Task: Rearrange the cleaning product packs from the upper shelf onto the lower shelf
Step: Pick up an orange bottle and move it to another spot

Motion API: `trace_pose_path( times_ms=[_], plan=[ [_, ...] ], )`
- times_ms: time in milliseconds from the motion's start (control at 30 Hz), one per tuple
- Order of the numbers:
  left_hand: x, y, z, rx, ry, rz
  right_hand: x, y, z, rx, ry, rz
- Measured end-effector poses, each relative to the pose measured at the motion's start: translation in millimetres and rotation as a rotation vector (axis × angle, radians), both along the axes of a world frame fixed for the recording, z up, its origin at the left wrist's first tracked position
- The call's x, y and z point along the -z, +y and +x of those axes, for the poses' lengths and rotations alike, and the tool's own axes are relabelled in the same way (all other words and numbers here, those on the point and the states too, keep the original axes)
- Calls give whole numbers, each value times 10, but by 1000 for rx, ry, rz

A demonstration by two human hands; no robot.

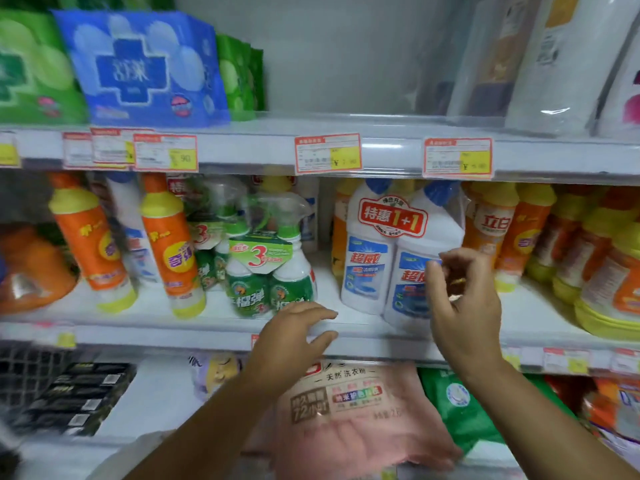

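A twin pack of white bottles with blue caps (384, 251) stands on the middle shelf (207, 332), wrapped in clear film with a red "1+1" label. My right hand (460, 299) is raised just in front of its right bottle, fingers curled and apart, holding nothing. My left hand (294, 336) hovers open at the shelf's front edge, just right of a green spray bottle pack (266, 268). On the top shelf lean a blue pouch (145, 67) and green pouches (34, 67).
Orange bottles with yellow caps (166, 244) fill the middle shelf left and right. White wrapped packs (540, 60) stand at the top right. Below lie a pink detergent bag (360, 414), a green bag (460, 407) and dark boxes (72, 396). Price tags line the shelf rails.
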State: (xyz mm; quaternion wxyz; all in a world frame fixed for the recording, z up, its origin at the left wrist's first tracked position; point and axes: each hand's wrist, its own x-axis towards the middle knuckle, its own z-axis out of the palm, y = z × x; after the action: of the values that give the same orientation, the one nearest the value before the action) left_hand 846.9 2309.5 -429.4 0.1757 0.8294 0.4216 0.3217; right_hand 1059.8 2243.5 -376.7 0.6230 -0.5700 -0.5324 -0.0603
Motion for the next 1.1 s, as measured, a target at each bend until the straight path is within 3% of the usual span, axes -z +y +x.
trace_pose_path(
  times_ms=[367,567,700,867,1100],
  plan=[
    [-14,-3,-1645,-320,-46,-11,149,429,-1539,-471,-157,-194],
    [192,-3,-2264,-433,-22,-54,92,866,-2442,-698,-72,-404],
    [256,3,-2434,-451,18,-53,-25,1312,-2832,-611,14,-447],
    [279,67,-2542,-479,-45,-18,-54,1543,-2977,-440,-16,-601],
    [290,106,-2427,-416,-29,-34,-141,973,-2611,-563,97,-367]
  ],
)
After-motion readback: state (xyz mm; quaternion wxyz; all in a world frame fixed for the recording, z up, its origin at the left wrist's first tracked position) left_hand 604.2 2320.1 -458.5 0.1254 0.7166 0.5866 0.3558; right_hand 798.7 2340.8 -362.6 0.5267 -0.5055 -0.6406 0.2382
